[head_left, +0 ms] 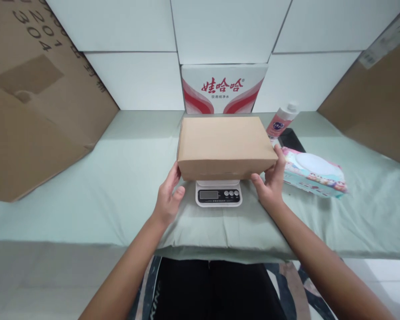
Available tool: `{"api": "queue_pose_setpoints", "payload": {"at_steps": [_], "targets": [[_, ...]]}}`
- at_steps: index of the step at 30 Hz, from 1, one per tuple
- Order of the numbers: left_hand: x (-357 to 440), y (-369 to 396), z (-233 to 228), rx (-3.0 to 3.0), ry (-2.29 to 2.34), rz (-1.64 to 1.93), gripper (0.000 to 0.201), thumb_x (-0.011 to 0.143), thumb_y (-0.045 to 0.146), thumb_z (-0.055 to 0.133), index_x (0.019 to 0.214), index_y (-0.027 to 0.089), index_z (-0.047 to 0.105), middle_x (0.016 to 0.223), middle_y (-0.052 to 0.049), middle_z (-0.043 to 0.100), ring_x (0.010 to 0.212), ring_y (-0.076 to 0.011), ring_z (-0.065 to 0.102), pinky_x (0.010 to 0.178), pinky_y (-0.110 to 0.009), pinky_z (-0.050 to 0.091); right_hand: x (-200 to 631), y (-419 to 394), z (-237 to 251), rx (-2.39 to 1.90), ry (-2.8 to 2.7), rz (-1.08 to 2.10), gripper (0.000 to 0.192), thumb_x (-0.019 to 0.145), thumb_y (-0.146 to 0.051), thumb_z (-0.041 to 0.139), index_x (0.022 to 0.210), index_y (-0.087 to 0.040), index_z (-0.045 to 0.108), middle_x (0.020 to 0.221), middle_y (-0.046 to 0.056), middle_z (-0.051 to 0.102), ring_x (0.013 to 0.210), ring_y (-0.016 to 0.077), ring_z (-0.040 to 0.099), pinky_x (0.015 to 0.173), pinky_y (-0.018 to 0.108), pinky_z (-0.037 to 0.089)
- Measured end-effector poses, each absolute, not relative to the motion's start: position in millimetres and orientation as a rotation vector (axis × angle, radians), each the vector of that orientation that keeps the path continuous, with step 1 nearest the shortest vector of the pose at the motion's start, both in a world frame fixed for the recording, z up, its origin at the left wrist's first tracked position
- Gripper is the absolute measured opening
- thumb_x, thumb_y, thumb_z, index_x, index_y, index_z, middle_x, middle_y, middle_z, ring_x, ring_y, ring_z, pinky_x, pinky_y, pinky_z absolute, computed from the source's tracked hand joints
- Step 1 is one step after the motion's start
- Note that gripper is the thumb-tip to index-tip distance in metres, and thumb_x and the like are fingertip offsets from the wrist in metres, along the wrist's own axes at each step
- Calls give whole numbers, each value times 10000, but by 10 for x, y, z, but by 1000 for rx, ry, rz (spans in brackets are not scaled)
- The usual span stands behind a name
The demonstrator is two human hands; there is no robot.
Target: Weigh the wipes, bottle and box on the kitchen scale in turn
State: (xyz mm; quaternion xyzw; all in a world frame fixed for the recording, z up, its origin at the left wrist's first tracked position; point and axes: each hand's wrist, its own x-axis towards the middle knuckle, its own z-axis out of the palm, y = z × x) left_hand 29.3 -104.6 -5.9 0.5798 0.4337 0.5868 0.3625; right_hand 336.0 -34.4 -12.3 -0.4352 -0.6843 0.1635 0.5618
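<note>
A closed brown cardboard box (225, 140) is over a white digital kitchen scale (219, 201), whose front panel with a small display and buttons juts out below it. Whether the box rests fully on the scale cannot be seen. My left hand (169, 195) is at the box's left front corner, fingers against its side and thumb held away. At the right front corner, my right hand (271, 180) grips the box, fingers along the side and thumb near the lower front edge.
To the right are a pack of wet wipes (315, 172), a pink-labelled bottle (282, 121) and a dark flat object (291, 140). A white-and-red carton (224, 89) stands behind. Large cardboard panels (40, 115) flank both sides. A pale green cloth (133, 186) covers the table.
</note>
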Motion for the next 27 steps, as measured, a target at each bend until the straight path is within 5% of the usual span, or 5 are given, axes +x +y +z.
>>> {"api": "queue_pose_setpoints", "payload": {"at_steps": [8, 15, 27], "targets": [[290, -1043, -48, 1508, 1119, 1516, 817, 960, 682, 607, 1646, 268, 450, 1714, -131, 464, 1604, -370, 423, 1344, -553, 374, 3357, -372, -118, -1028, -1602, 363, 940, 886, -721, 670, 1669, -389, 269, 1717, 116, 390, 1564, 387, 452, 1194, 623, 497], [293, -1047, -2, 1530, 1115, 1546, 793, 970, 684, 587, 1657, 317, 434, 1733, -82, 443, 1621, -346, 397, 1358, -526, 360, 3373, -328, -102, -989, -1583, 286, 943, 895, -780, 572, 1687, -413, 216, 1594, 108, 491, 1385, 343, 595, 1061, 564, 582], [269, -1021, -36, 1590, 1050, 1620, 750, 998, 642, 581, 1654, 310, 435, 1746, -80, 421, 1617, -337, 400, 1347, -497, 374, 3396, -334, -96, -966, -1608, 302, 911, 911, -743, 601, 1676, -357, 290, 1606, 130, 508, 1460, 367, 554, 1080, 565, 572]]}}
